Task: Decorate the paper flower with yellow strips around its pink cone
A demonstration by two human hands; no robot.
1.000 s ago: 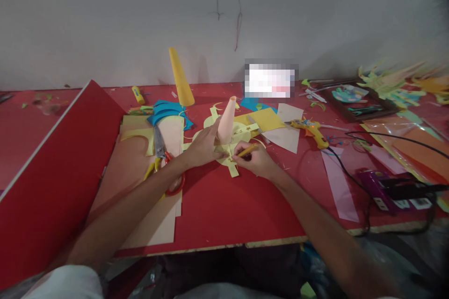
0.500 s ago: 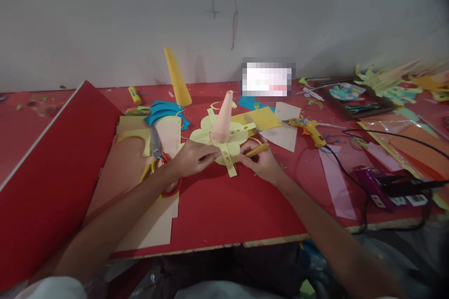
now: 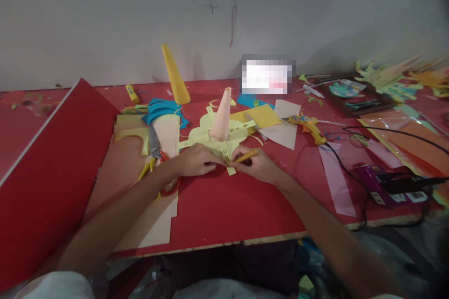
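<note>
Leans over a red tabletop (image 3: 217,215), gripping a yellow pen (image 3: 247,155) in the closed right hand (image 3: 261,166), over the near end of a marked paper strip (image 3: 225,150). Rests the left hand (image 3: 198,160) at the other edge of the same strip, with fingers partly curled; impossible to tell pressing from pinching. Has just beyond both hands a pale yellow paper base (image 3: 236,136), lying flat near the middle of the tabletop and cut in rounded lobes like a flower. Bears strips reaching out crosswise past the lobes, with dark handwritten marks on the near one and more on the one to the right. Carries at the center a pale pink cone (image 3: 221,119), standing upright with a slight lean, narrowing toward a small open top.

Includes, toward the back right, a dark shallow tray (image 3: 338,105), holding pale green and white pieces (image 3: 345,89) at the far side and green-handled tools (image 3: 361,105) nearer the front, too small to identify. Features, closer on the same side, a clear plastic sleeve (image 3: 379,124) with orange sheets (image 3: 421,142) showing through. Adds a purple box (image 3: 372,187) near the front edge, topped by a black object (image 3: 403,184), with contents impossible to tell
</note>
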